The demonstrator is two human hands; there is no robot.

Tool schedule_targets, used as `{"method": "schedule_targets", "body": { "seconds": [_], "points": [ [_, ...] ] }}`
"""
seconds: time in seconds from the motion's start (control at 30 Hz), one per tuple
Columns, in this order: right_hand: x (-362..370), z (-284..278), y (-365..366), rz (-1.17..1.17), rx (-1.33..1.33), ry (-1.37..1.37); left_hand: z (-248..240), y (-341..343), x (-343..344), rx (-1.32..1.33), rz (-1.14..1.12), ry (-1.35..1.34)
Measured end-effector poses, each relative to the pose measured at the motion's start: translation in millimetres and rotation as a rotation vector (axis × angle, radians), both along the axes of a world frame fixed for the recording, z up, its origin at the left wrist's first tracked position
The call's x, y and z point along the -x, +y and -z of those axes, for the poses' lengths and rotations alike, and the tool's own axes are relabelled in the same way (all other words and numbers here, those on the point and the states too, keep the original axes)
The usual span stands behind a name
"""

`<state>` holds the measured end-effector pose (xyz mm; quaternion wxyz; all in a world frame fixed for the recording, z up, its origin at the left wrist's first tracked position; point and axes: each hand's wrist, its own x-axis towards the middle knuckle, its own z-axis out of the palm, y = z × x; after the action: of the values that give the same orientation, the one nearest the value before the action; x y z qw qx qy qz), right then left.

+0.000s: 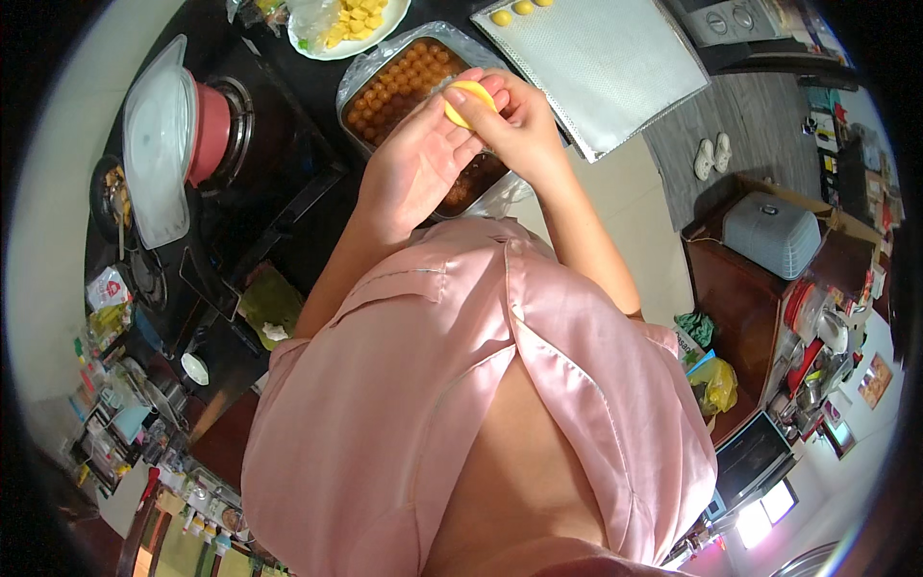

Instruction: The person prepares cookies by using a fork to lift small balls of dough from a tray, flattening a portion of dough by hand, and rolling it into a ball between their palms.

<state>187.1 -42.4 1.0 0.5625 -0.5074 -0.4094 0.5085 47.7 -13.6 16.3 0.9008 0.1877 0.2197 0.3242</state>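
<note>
A flattened piece of yellow dough (469,106) is held between my two hands, above a metal tray (344,96) of round brown balls (409,77). My left hand (415,163) has its palm turned up, and its fingers reach to the dough's edge. From the other side, my right hand (527,120) grips the piece, with the thumb laid across it. Partly hidden under my wrists is the tray's near part. Beyond it, to the left, cut yellow dough pieces (358,21) lie on a white plate (392,21) beside a clear plastic bag.
A pale mesh-covered sheet (606,72) at the far right carries several yellow dough balls (522,8). On the left, a pink pot (210,133) stands on the stove, a translucent lid (159,144) against it. A grey box-shaped appliance (769,236) sits on the right-hand cabinet.
</note>
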Motion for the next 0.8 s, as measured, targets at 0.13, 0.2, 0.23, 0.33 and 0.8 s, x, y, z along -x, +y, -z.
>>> {"method": "schedule_targets", "body": {
  "seconds": [0.13,0.2,0.23,0.33,0.8],
  "points": [
    [-12.1,-3.2,5.7,-0.104,0.122,0.040,-7.8,-1.9,-0.8,0.030,-0.014,-0.005],
    [-11.2,0.1,5.6,-0.126,0.108,0.144,-7.4,-0.9,-0.4,0.064,-0.021,-0.029],
    [-7.8,4.0,5.2,-0.129,0.110,0.144,-5.5,-1.1,0.3,0.067,-0.023,-0.029],
    [-2.8,14.5,8.7,-0.058,0.085,0.135,1.6,-0.3,2.7,0.103,-0.041,-0.054],
    [-45.6,89.9,-30.0,-0.369,0.152,-1.374,69.3,13.8,78.4,0.119,-0.368,0.240]
  ]
}}
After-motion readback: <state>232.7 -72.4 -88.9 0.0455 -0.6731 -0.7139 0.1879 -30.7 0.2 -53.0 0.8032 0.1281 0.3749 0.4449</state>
